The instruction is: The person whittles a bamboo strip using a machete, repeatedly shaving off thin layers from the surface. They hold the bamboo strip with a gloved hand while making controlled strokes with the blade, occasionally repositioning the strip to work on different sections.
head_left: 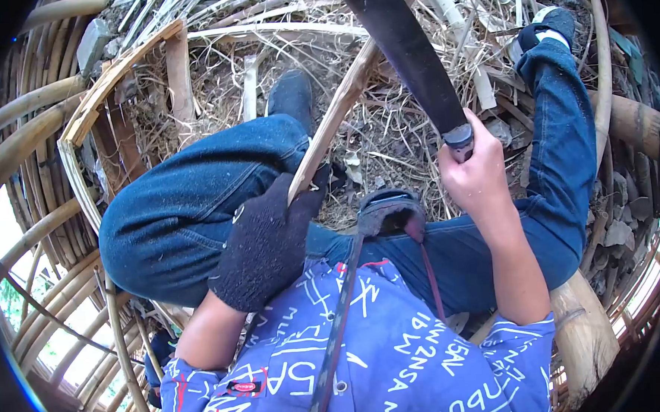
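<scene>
A black knit glove covers my left hand [271, 228], which is closed round the lower end of a long wooden stick [337, 120]. The stick slants up to the right, past the top edge. Bare, my right hand [473, 165] grips the handle of a large machete [412, 56]. Its wide dark blade points up and to the left and passes over the stick's upper part; whether they touch I cannot tell. An open dark pouch [391, 212] with straps lies at my waist, between the two hands.
Shavings and split strips [409, 149] cover the ground between my legs. A bent split piece [118, 71] stands at the left. Bamboo poles [24, 140] line the left side. A thick log [583, 334] lies at the lower right, near stones [619, 235].
</scene>
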The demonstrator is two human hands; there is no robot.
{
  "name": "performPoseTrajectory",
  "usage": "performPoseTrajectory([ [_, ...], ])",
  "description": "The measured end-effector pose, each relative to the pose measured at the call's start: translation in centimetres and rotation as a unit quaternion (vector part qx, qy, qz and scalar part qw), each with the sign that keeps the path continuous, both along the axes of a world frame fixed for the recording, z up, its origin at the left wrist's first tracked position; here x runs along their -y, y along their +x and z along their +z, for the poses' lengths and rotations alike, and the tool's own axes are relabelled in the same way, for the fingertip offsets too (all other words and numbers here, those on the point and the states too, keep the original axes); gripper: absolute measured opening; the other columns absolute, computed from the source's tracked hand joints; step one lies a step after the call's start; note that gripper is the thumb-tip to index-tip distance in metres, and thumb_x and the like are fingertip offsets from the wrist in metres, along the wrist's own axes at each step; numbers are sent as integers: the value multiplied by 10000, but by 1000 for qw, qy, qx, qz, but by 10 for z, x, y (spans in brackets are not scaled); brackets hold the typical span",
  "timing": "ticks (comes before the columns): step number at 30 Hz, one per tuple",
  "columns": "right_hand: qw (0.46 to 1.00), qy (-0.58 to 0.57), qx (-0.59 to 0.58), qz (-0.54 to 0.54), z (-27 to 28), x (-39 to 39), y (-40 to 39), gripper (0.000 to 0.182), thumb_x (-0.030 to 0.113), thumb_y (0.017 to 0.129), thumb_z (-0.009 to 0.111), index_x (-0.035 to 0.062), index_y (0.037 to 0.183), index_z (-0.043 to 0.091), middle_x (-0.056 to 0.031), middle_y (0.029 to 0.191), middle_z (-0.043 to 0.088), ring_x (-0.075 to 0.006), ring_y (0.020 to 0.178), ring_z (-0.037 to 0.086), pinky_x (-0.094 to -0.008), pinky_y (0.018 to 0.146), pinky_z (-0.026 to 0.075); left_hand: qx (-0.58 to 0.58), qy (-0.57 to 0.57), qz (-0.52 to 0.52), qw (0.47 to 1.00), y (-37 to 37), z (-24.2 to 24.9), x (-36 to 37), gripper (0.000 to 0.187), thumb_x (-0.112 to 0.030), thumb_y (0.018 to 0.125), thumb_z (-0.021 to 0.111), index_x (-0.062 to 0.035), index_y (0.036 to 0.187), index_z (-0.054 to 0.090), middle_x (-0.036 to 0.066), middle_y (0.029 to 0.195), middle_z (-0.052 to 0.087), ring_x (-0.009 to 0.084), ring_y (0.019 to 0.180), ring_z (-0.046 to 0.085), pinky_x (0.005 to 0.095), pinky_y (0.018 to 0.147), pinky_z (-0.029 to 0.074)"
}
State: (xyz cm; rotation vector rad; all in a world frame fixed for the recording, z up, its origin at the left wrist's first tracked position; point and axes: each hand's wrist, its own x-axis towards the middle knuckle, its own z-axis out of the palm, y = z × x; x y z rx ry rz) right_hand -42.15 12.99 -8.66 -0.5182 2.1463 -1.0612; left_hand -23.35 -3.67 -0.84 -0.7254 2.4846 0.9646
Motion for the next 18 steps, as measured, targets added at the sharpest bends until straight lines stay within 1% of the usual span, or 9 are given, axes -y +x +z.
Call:
performPoseTrajectory([
  [1, 1000, -2, 1, 1, -3, -2, 5, 307, 4, 706, 583, -20, 1011, 561, -290, 761, 610, -446, 752, 617, -474, 646, 471, 1, -2, 1, 1000, 4, 0, 0, 175, -84, 888, 493, 12, 991, 598, 205, 869, 573, 364, 739, 626, 466, 629, 489],
  [3, 992, 16, -97, 85, -10, -7, 12, 300, 0, 706, 574, -14, 1006, 567, -260, 724, 618, -414, 726, 642, -454, 627, 474, 11, -20, -22, 1000, 5, -5, 1, 173, -92, 906, 479, 14, 986, 589, 213, 882, 575, 373, 738, 622, 469, 638, 487],
  [6, 998, -10, -49, 29, -8, -4, 1, 246, -10, 722, 571, -12, 968, 568, -248, 696, 614, -398, 704, 653, -460, 583, 468, 33, 29, 52, 998, -2, 2, 1, 193, -103, 920, 471, 11, 1030, 582, 222, 888, 573, 388, 743, 616, 480, 641, 479],
  [9, 1000, 3, -23, -9, -2, -1, 7, 241, -6, 723, 579, -26, 963, 566, -236, 663, 604, -368, 651, 654, -431, 567, 477, 17, 30, 41, 999, -4, 0, 1, 231, -106, 934, 454, 2, 1097, 577, 231, 922, 575, 399, 774, 618, 484, 654, 478],
  [11, 991, 7, -104, 87, -15, -9, 15, 254, -8, 713, 586, -35, 965, 562, -207, 619, 580, -343, 591, 635, -393, 558, 476, 12, 36, 50, 998, 0, -2, 0, 245, -123, 935, 464, 3, 1109, 581, 233, 908, 590, 403, 780, 623, 474, 660, 480],
  [13, 991, 8, -103, 84, -14, -11, 11, 259, -4, 702, 588, -31, 959, 566, -182, 591, 555, -337, 567, 614, -365, 562, 470, 16, 46, 60, 997, -1, -3, 0, 260, -140, 937, 474, 5, 1121, 585, 235, 893, 606, 407, 787, 628, 465, 666, 482],
  [15, 998, -7, -14, 55, 1, -5, -2, 262, 2, 697, 587, -28, 957, 574, -187, 603, 564, -347, 579, 613, -367, 579, 472, 51, 89, 207, 973, -7, 0, 0, 276, -206, 923, 528, 17, 1051, 629, 180, 724, 619, 320, 666, 644, 401, 610, 482],
  [16, 998, -44, -29, 46, -1, -6, -8, 243, 6, 708, 576, -30, 949, 578, -167, 602, 559, -280, 538, 592, -343, 561, 454, 44, 88, 201, 975, -7, 1, 1, 276, -206, 923, 528, 17, 1051, 629, 180, 724, 619, 320, 666, 644, 401, 610, 482],
  [18, 997, -62, -35, 8, 1, -8, -14, 232, 5, 713, 569, -32, 943, 576, -153, 597, 549, -238, 526, 561, -329, 550, 440, 28, 188, 254, 948, -1, 0, 3, 313, -289, 911, 577, 12, 879, 656, 73, 573, 562, 172, 539, 571, 323, 522, 438],
])
